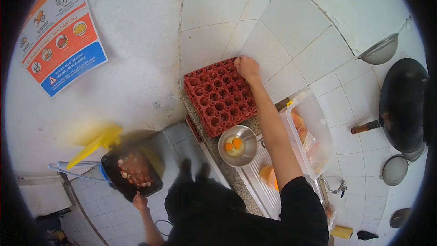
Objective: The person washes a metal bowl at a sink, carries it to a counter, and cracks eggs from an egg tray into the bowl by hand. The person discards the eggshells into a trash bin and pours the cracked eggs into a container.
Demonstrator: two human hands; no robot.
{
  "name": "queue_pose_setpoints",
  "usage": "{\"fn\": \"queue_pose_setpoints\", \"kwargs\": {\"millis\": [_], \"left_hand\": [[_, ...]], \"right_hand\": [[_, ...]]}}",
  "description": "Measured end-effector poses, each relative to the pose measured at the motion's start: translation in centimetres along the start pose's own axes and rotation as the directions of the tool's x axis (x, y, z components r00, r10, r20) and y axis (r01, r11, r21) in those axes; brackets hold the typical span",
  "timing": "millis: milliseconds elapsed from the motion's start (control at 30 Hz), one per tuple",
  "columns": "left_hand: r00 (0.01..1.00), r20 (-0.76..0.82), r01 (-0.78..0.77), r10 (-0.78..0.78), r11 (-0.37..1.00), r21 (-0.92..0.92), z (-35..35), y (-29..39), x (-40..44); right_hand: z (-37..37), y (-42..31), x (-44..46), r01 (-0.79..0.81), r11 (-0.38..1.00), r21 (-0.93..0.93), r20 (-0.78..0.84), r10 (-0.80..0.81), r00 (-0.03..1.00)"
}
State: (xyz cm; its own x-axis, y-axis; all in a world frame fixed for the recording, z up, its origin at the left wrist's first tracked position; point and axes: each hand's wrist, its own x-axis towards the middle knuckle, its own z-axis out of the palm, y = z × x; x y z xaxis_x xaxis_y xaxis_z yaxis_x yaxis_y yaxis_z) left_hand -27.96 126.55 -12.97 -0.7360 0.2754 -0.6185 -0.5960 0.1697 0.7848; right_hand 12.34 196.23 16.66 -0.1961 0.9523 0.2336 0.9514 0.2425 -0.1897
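Note:
At the far corner of a red plastic egg tray point(218, 95), my right hand point(248, 68) is closed around what looks like a brown egg point(237, 62), mostly covered by the fingers. The tray's other visible cups hold no eggs. Just below the tray stands a steel bowl point(237, 160) with two yolks point(233, 144) and clear egg white in it. Low on the left, my left hand point(140, 201) is closed at the near rim of a black bin point(152, 173). Broken eggshells point(135, 169) lie inside that bin.
A blurred yellow object point(95, 145) is beside the bin. Right of my arm are a clear plastic box point(321, 132) with bagged food, a ribbed steel drainboard point(260, 156), an orange container point(268, 176) and a tap point(334, 187). A wok point(403, 105) and strainers point(381, 50) hang on the tiled wall.

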Motion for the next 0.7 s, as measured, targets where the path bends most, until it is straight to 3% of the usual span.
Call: {"fn": "queue_pose_setpoints", "kwargs": {"millis": [67,167,233,267,300,367,433,500,567,667,700], "left_hand": [[0.998,0.047,-0.036,0.035,0.999,0.022,0.0,0.5,0.3],[0.987,0.143,-0.063,0.071,0.996,-0.06,1.6,1.7,0.2],[0.98,0.18,-0.053,0.084,0.984,-0.171,8.8,7.1,-5.6],[0.959,0.25,-0.113,0.133,0.989,-0.092,10.5,8.1,-6.8],[0.928,0.329,-0.182,0.178,0.983,-0.018,12.0,9.1,-7.5],[0.887,0.438,-0.156,0.147,0.988,-0.017,16.3,10.6,-7.5],[0.87,0.492,0.069,-0.002,0.991,-0.118,20.4,10.8,-7.2],[0.735,0.677,0.088,-0.022,0.994,-0.064,24.4,10.7,-6.9],[0.699,0.715,-0.022,-0.027,0.998,0.059,31.0,14.8,-13.6],[0.463,0.881,0.158,-0.099,0.987,0.028,37.7,15.5,-19.0],[0.381,0.917,0.223,-0.114,0.974,0.029,39.6,14.7,-20.3]], "right_hand": [[-1.2,0.0,-1.1,0.002,1.0,0.026,-0.034,-0.001,0.999],[-4.9,-0.8,-5.2,-0.121,0.993,-0.018,-0.131,0.117,0.984],[-4.1,-0.2,-6.1,-0.139,0.981,-0.134,0.011,0.141,0.99],[-3.6,0.4,-7.0,-0.156,0.969,-0.193,0.087,0.175,0.981],[-3.0,0.7,-7.6,-0.16,0.963,-0.218,0.092,0.183,0.979],[-2.5,0.3,-7.3,-0.166,0.951,-0.26,0.08,0.192,0.978],[-3.2,0.5,-7.6,-0.173,0.969,-0.177,0.053,0.185,0.981],[-4.1,0.3,-8.6,-0.163,0.987,0.009,-0.057,0.163,0.985],[-5.5,0.0,-11.0,-0.079,0.958,0.276,-0.255,0.152,0.955],[-7.0,-1.1,-16.0,0.031,0.616,0.787,-0.241,0.262,0.934],[-7.5,-1.6,-17.7,0.064,0.601,0.797,-0.27,0.259,0.927]]}}
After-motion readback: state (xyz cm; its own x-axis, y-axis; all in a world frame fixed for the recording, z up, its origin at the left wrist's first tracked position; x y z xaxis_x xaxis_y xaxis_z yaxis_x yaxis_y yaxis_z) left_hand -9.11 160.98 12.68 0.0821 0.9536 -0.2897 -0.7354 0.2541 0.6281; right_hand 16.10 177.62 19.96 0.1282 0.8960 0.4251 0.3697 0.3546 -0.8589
